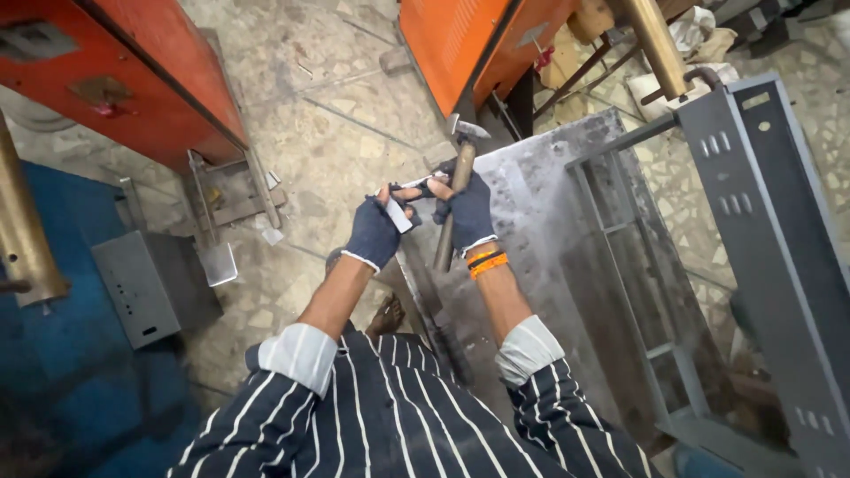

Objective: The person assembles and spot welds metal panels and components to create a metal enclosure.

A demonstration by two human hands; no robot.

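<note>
Both my hands wear dark blue gloves. My right hand (467, 211) grips the wooden handle of a hammer (453, 193), whose steel head points up and away from me. My left hand (375, 232) holds a small flat piece of bright metal (397, 215), pinched between thumb and fingers. The two hands are close together, almost touching, above the near edge of a grey steel sheet (540, 204). An orange band sits on my right wrist.
A grey metal frame (633, 274) lies on the sheet, and a slotted grey channel (770, 221) stands at the right. Orange machines (133, 80) (460, 44) flank the stone floor. A grey perforated box (142, 288) rests at the left by a blue mat.
</note>
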